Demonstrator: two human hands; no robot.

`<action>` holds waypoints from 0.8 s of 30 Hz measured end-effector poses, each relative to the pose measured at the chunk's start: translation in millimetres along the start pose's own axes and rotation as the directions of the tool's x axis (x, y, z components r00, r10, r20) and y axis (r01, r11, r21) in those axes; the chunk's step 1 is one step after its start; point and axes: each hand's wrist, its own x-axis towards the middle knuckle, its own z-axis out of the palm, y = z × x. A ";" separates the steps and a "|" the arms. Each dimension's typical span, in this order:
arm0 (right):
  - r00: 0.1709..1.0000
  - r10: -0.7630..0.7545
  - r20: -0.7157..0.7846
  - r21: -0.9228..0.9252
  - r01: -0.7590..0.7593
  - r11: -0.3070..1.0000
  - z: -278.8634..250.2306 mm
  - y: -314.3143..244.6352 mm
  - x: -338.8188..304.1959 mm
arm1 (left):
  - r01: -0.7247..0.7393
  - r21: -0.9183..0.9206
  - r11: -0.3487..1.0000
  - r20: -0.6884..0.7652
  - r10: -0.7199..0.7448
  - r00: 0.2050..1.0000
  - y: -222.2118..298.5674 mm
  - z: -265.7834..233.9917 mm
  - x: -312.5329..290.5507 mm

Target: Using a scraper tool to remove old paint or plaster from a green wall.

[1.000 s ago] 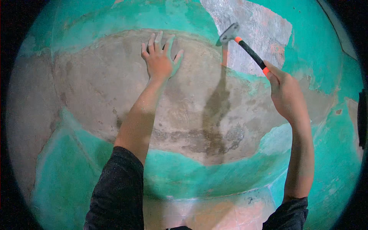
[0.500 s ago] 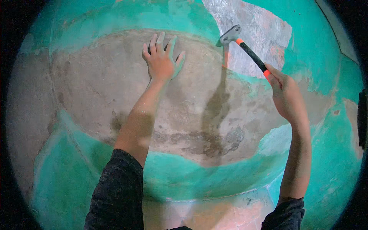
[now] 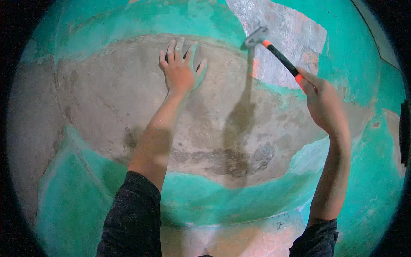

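My left hand (image 3: 180, 73) lies flat with spread fingers on the bare grey-brown patch (image 3: 115, 98) of the wall. In my right hand (image 3: 321, 96) is a scraper (image 3: 280, 56) with a black and orange handle, gripped near its lower end. The scraper's grey head (image 3: 256, 37) is at the left border of a whitish scraped area (image 3: 295, 38), where green paint (image 3: 205, 17) begins. Whether its blade touches the surface I cannot tell.
Below the bare patch runs more green paint (image 3: 214, 199), with a smaller pale scraped spot (image 3: 309, 157) near my right forearm. A pinkish tiled surface (image 3: 257, 237) shows at the bottom. Shadows of my arm and the scraper fall across the wall.
My right hand has shifted slightly to the right, and the scraper's head sits a little higher and further left. My left hand stays in place on the wall.
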 end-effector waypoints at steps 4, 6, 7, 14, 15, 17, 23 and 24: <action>0.998 -0.031 -0.054 -0.010 0.030 0.999 11.4 14.2 -10.5 | -0.006 -0.021 1.000 -0.007 0.006 1.000 0.0 -2.2 0.3; 0.998 0.033 -0.061 0.002 -0.033 0.999 15.7 10.3 -9.0 | -0.013 0.011 1.000 -0.020 0.013 1.000 -1.4 0.1 3.4; 0.998 0.036 -0.058 0.003 -0.036 0.999 16.1 8.1 -10.8 | -0.013 0.010 1.000 -0.017 0.014 1.000 -1.5 0.3 2.0; 0.998 0.026 -0.065 -0.034 -0.029 0.999 8.6 4.7 -13.0 | 0.000 -0.003 1.000 -0.011 0.000 1.000 -0.7 -1.0 0.1; 0.997 -0.008 -0.079 -0.023 0.006 1.000 7.6 7.0 -10.6 | 0.006 -0.003 1.000 -0.013 -0.006 1.000 -0.3 0.3 1.8; 0.996 0.023 -0.085 -0.034 -0.026 0.999 17.7 -0.3 -10.0 | 0.004 0.007 1.000 -0.017 -0.004 1.000 0.7 0.7 2.5; 0.994 -0.023 -0.110 -0.042 0.018 0.999 19.3 8.1 -8.5 | 0.004 0.006 1.000 -0.013 -0.004 1.000 2.7 -0.7 0.5; 0.985 -0.094 -0.148 -0.057 0.087 0.995 22.5 6.6 -9.4 | 0.005 0.009 1.000 -0.004 -0.005 1.000 2.2 -2.2 -1.9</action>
